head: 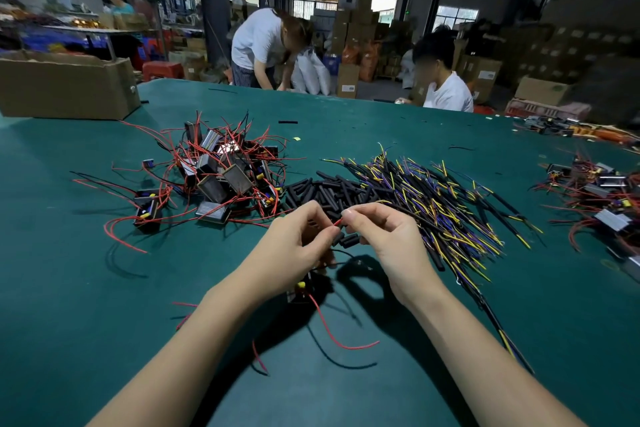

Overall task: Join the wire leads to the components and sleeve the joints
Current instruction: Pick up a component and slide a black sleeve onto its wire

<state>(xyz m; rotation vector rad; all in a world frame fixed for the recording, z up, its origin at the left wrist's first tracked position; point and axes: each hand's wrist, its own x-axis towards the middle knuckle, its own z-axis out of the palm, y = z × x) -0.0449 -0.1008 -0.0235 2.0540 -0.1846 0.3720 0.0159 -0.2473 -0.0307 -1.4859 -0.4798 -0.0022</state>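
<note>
While your two hands meet over the green table (104,288), they pinch one red wire lead (337,221) between them.

Your left hand (298,243) curls round that lead's lower run, with a small black component (301,289) hanging just beneath it; your right hand (384,236) nips the tip between thumb and forefinger. Just beyond lie the black sleeves (332,189), flanked by yellow-and-purple leads (436,204) on the right and a component heap (221,170) on the left.

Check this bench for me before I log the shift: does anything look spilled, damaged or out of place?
Nothing looks damaged or spilled. The components, sleeves and wire leads lie in loose heaps, a few sleeve bits stray on the table, such as one at the back. Both hands pinch a red lead.
</note>
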